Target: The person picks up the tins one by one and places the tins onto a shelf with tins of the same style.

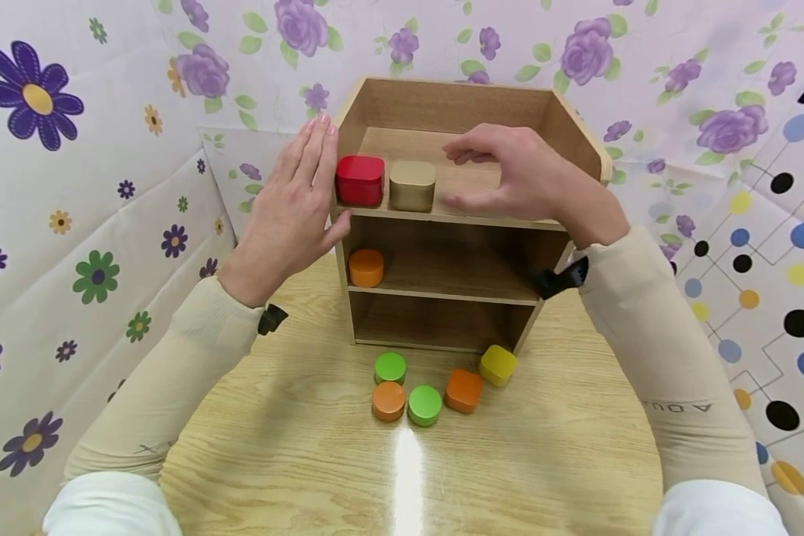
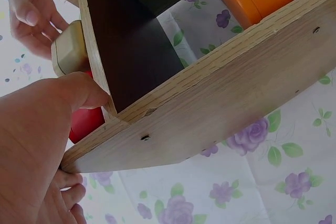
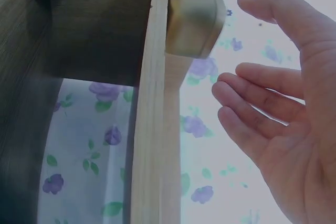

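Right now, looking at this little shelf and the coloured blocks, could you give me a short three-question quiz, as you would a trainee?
1. True or false: the red block sits on the top shelf.
2. How many blocks lie on the table in front of the shelf?
3. Which touches the shelf's side: A) left hand B) right hand?

Key: 1 true; 2 five; 3 A.

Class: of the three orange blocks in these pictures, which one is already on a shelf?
The round orange block at the middle shelf's left end; the other round orange one and the squarish orange one lie on the table.
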{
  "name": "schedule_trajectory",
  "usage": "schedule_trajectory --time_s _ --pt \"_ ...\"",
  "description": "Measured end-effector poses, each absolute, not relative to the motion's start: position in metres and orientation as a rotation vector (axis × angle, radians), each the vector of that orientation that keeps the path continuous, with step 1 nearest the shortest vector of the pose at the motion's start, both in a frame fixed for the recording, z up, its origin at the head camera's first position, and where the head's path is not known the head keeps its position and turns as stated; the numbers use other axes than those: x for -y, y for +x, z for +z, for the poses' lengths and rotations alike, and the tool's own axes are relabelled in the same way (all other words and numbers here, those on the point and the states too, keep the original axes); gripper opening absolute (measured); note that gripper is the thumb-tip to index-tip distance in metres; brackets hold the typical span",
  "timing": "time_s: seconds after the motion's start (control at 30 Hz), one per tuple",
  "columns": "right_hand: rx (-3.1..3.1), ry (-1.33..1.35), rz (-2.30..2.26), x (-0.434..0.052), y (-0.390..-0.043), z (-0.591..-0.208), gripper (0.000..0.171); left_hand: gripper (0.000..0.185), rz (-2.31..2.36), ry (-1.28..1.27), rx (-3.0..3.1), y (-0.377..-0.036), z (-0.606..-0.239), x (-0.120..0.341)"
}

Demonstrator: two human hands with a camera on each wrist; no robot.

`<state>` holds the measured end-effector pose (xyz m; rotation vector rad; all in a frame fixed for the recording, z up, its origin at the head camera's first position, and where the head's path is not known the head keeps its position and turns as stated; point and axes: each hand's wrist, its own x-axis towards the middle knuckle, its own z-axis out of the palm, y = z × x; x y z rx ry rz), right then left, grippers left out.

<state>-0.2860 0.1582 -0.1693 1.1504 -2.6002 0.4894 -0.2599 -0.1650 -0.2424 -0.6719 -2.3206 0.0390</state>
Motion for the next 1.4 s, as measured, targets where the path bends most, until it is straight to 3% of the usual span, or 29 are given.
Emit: schedule_trajectory --time_s 0.37,0.87,1.4 --pt "2.525 1.251 0.408 -0.197 -0.251 -0.184 0.060 0.095 0.019 -0.676 2.319 -0.259 -0.243 0.165" --pt "2.821 1.345 0.175 -0.231 -0.205 -0.269 0.061 0.096 0.051 -0.668 2.323 -0.260 -0.242 0.163" --pt "2.995 1.318 0.224 -0.255 -0.222 -0.368 0.058 0.095 0.089 -0.669 2.304 -0.259 -0.242 0.164"
